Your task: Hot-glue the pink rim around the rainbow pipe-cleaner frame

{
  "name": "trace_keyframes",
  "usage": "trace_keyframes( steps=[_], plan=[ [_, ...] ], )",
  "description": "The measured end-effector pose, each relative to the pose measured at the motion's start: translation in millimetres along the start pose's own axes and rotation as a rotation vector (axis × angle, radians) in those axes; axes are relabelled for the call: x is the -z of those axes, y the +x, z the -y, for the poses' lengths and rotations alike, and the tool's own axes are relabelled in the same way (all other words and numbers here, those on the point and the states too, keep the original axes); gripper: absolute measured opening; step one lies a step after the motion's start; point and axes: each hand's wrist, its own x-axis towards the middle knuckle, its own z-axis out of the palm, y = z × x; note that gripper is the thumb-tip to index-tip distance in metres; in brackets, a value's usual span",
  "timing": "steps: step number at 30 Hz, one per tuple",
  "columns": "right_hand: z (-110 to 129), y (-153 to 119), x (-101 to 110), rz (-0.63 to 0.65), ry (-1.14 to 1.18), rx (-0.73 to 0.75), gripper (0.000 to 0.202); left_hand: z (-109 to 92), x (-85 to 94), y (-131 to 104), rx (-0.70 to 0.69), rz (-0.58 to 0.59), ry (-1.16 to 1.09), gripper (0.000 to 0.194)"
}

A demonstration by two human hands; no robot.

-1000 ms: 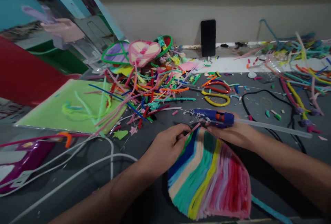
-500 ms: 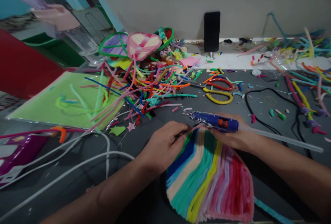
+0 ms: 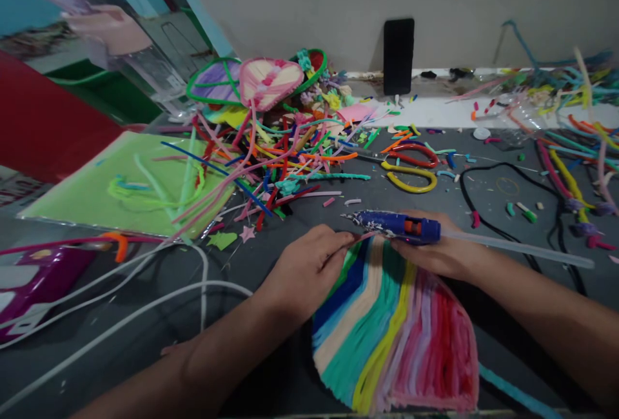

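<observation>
A piece covered in rows of coloured pipe cleaners point(image 3: 387, 335) lies in front of me, striped from green and blue through yellow to pink and red. At its top left edge my left hand point(image 3: 314, 264) is closed, pinching a pink pipe cleaner point(image 3: 368, 234) against the rim. My right hand point(image 3: 445, 251) is closed around a blue hot glue gun point(image 3: 396, 225), whose nozzle points left above the piece. A clear glue stick point(image 3: 522, 248) sticks out of the gun's back. The right fingers are partly hidden behind the gun and touch the top edge.
Beyond my hands lie scissors point(image 3: 411, 174) and a heap of pipe cleaner scraps point(image 3: 290, 161). A phone point(image 3: 399, 57) leans on the wall. At left are a green sheet point(image 3: 97, 180), a white cable point(image 3: 145, 309) and a purple device point(image 3: 43, 283). A black cord point(image 3: 464, 180) curls at right.
The hands keep nearly the same places. The glue gun has shifted very slightly left, and the view has moved a little.
</observation>
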Motion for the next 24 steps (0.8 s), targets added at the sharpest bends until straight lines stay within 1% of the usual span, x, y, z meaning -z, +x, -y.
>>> trace_keyframes(
  steps=[5,11,19,24],
  plan=[
    [-5.3,-2.0,-2.6,-0.039,0.059,-0.014,0.011,0.6,0.8,1.7,0.03,0.025,-0.022,0.027],
    [-3.3,-2.5,-1.3,-0.023,0.047,-0.008,0.008,2.1,2.2,2.3,0.036,0.022,-0.052,0.028],
    [-3.0,-3.3,-0.8,-0.032,-0.014,0.048,0.004,3.1,0.7,2.7,0.047,0.021,-0.083,0.027],
    [0.2,-5.3,1.5,-0.027,-0.016,0.09,0.002,-0.4,2.9,4.7,0.088,0.074,-0.054,0.029]
  ],
)
